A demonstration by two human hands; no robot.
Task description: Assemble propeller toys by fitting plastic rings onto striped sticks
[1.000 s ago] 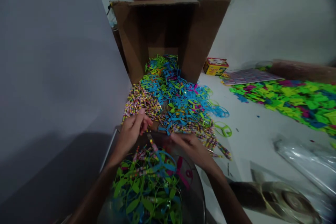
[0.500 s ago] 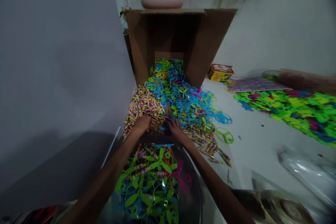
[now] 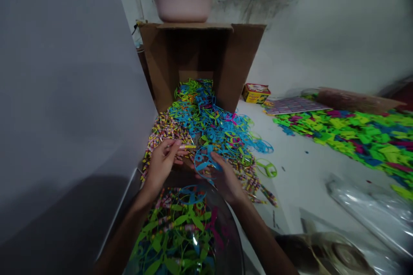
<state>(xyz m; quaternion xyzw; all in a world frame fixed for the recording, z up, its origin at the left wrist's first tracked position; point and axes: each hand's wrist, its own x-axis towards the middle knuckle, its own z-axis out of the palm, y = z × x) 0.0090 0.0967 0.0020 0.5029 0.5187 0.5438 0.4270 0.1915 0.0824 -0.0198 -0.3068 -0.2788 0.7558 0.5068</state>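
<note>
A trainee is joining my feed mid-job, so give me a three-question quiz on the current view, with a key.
1. Which hand holds the blue, ring-shaped plastic propeller?
2. True or false: the round pink plastic basin stands inside the brown cardboard box.
3. What does the left hand hold?
A. a clear plastic bag
B. a slim stick with a yellow end
C. a green plastic propeller

Key:
1. The right hand.
2. False: it stands on top.
3. B.
</note>
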